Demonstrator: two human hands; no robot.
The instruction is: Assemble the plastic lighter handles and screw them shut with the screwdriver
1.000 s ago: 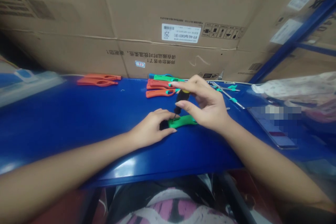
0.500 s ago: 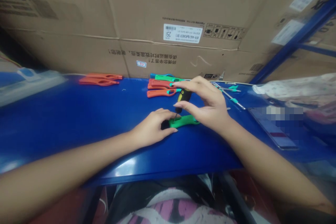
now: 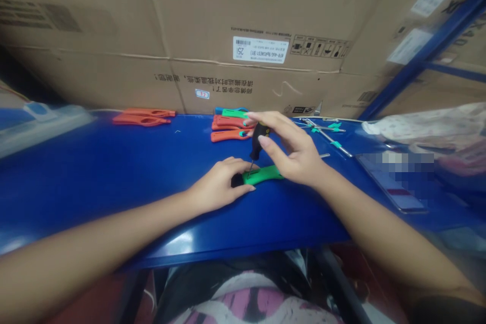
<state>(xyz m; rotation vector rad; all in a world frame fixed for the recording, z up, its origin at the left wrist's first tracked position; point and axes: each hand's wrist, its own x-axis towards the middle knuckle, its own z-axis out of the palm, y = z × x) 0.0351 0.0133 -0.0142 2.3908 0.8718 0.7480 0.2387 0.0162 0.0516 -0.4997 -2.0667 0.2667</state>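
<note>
A green plastic handle piece lies on the blue table. My left hand presses down on its left end, fingers closed around it. My right hand pinches a small screwdriver with a black and yellow handle, held nearly upright. The screwdriver's thin tip touches the green piece near my left fingertips.
Orange and green handle pieces lie stacked behind my hands, and two more orange ones lie at the back left. Metal parts with teal bits lie at the right. Cardboard boxes wall off the back. A flat device lies at the right.
My right hand has turned on the screwdriver, and its fingers now sit higher on the handle. The left hand and the green piece have stayed put.
</note>
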